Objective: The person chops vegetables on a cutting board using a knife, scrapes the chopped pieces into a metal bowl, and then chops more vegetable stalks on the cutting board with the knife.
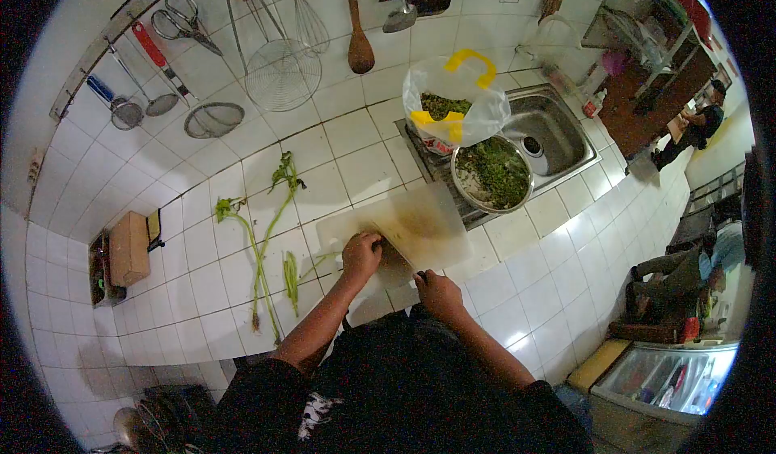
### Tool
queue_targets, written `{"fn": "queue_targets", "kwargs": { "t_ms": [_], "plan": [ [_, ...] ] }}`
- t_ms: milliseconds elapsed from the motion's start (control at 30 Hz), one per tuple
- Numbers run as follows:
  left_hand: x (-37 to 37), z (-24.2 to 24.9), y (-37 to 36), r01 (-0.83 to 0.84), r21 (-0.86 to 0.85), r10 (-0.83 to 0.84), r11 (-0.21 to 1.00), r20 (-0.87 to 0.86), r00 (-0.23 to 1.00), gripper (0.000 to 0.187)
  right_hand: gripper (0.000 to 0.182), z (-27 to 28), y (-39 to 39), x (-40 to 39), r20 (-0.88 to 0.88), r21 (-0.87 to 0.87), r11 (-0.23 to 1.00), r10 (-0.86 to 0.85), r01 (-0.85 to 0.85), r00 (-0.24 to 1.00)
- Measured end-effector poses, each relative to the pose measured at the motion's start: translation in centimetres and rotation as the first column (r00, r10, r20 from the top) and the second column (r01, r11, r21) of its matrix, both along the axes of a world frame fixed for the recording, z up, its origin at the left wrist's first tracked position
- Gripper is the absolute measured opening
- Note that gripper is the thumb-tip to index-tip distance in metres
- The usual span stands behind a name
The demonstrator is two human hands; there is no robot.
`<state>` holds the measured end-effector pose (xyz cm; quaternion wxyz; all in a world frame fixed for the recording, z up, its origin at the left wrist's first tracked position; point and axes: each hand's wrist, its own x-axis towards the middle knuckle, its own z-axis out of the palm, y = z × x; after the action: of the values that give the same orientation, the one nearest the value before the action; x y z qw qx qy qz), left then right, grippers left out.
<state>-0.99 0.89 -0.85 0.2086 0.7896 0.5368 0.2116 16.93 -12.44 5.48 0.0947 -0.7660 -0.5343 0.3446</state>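
Observation:
My left hand [361, 254] is closed with curled fingers over the cutting board [444, 212]. A thin green stalk [320, 262] runs out of it to the left; what lies under the fingers is hidden. My right hand [440, 292] grips a knife by its dark handle. The knife's blade [394, 242] points up and left across the board, its tip close to my left fingers. Brownish-green stains mark the board. To the left lie long leafy green stalks [263, 248] with a root end and a shorter green piece [291, 280].
Behind the board, a metal bowl [493, 175] of chopped greens and a plastic bag [449, 90] with greens stand by the sink [558, 131]. Utensils such as a wooden spoon [360, 50] hang on the wall. A brown box [129, 248] sits left. Another person [703, 123] is far right.

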Motion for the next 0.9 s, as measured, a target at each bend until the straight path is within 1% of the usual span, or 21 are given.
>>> {"fn": "queue_targets", "kwargs": {
  "t_ms": [33,67,133,233,367,433,467,533,667,733,767,833,867,900],
  "plan": [
    [0.0,0.2,0.2,-0.010,-0.037,0.010,0.999,0.003,1.000,0.023,0.046,-0.1,0.2,0.0,0.008,0.021,1.000,0.004,-0.004,1.000],
    [0.1,0.5,0.4,-0.008,-0.029,0.009,1.000,0.003,1.000,0.023,0.046,0.0,0.2,0.1,0.008,0.028,1.000,0.003,-0.003,1.000],
    [0.1,0.4,0.8,-0.039,-0.085,0.038,0.996,-0.015,0.999,0.024,0.047,0.2,-0.4,0.7,0.014,-0.036,0.999,0.024,-0.024,1.000],
    [0.5,0.3,0.7,-0.071,-0.042,0.073,0.997,0.031,0.997,0.020,0.048,0.9,-1.8,1.2,0.038,-0.040,0.999,0.022,-0.020,0.999],
    [0.7,0.3,0.3,-0.073,0.002,0.072,0.997,0.068,0.995,0.020,0.048,1.1,-2.6,1.5,0.034,-0.065,0.998,0.024,-0.021,0.999],
    [0.6,0.1,0.5,-0.060,0.004,0.060,0.998,0.086,0.994,0.020,0.049,1.4,-2.7,1.3,0.024,-0.030,1.000,0.002,-0.001,1.000],
    [0.6,0.0,0.5,-0.058,0.004,0.057,0.998,0.085,0.995,0.020,0.049,1.3,-2.6,1.2,0.023,-0.030,1.000,-0.001,0.002,1.000],
    [0.6,0.1,0.3,-0.081,0.036,0.080,0.996,0.023,0.997,0.021,0.049,1.1,-2.4,0.9,0.013,-0.018,1.000,0.007,-0.007,1.000],
    [0.7,0.1,0.2,-0.100,0.061,0.098,0.993,0.032,0.995,0.021,0.048,0.3,-1.2,0.2,0.028,-0.046,0.999,0.000,0.001,1.000],
    [0.7,-0.4,0.3,-0.119,0.030,0.119,0.992,0.009,0.993,0.023,0.048,-0.1,-0.7,0.2,0.002,0.017,0.999,0.040,-0.040,0.999],
    [0.7,-0.7,0.3,-0.120,0.032,0.120,0.992,0.010,0.993,0.023,0.048,-0.1,-0.7,0.4,0.003,0.018,0.999,0.041,-0.041,0.999],
    [0.6,-0.6,0.3,-0.108,0.076,0.104,0.991,0.052,0.993,0.023,0.048,0.5,-0.4,0.4,0.023,-0.059,0.998,0.029,-0.028,0.999],
    [0.7,-0.5,0.5,-0.110,0.083,0.106,0.991,0.052,0.993,0.023,0.048,0.4,-0.6,0.7,0.023,-0.052,0.998,0.031,-0.030,0.999],
    [0.8,-0.5,0.5,-0.097,0.048,0.095,0.994,0.044,0.994,0.022,0.048,0.4,-1.2,1.1,0.025,-0.055,0.998,0.009,-0.007,1.000]
  ]
}}
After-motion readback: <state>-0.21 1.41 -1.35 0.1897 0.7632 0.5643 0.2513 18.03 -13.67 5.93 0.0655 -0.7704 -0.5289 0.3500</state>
